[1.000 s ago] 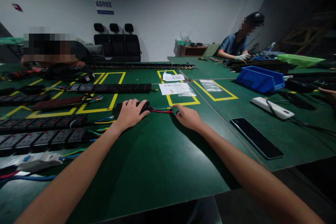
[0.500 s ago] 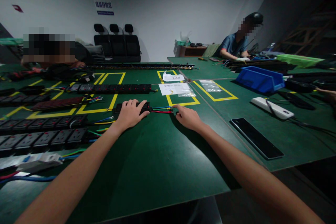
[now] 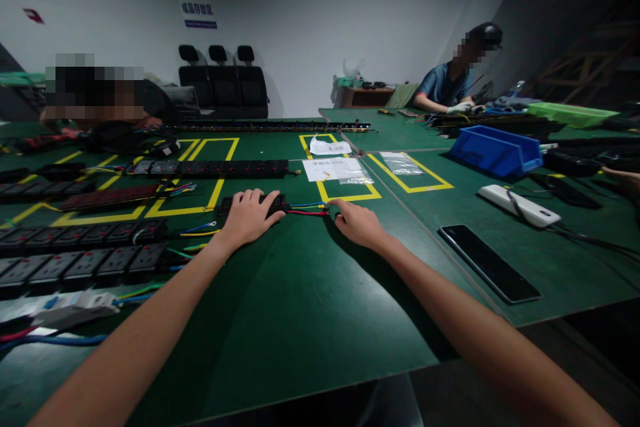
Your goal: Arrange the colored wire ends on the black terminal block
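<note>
A short black socket module lies on the green table, mostly covered by my left hand. The fingers of that hand are wrapped over its top, with the thumb along the near side. Red, blue and yellow wires run from its right end, stretched nearly straight. At the ring-tipped ends of these wires, my right hand is closed, index finger and thumb at the tips. The exact pinch is partly hidden by the fingers.
Several black socket strips with loose wires lie on the left. To the right are a phone, a white power strip and a blue bin. Paper labels lie beyond my hands. Two people work across the table.
My hands, the socket module and its wires look unchanged. The gloved hand of the person at the far right has shifted slightly.
</note>
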The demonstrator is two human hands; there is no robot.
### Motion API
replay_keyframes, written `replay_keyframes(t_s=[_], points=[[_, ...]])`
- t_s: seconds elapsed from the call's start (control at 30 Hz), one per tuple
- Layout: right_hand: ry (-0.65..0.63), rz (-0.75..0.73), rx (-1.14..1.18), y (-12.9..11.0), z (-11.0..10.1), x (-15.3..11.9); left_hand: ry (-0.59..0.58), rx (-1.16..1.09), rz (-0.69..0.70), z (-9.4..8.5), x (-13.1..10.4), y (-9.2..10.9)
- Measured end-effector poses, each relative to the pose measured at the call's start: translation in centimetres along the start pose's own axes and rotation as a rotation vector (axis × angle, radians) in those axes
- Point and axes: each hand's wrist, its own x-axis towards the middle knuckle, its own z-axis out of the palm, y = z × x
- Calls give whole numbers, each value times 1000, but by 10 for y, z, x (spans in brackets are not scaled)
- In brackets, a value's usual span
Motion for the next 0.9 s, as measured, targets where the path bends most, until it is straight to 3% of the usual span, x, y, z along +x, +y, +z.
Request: replay_keyframes(t_s=[0.9], points=[[14,-14,-6,3,4,1,8,3,10,1,0,-1]])
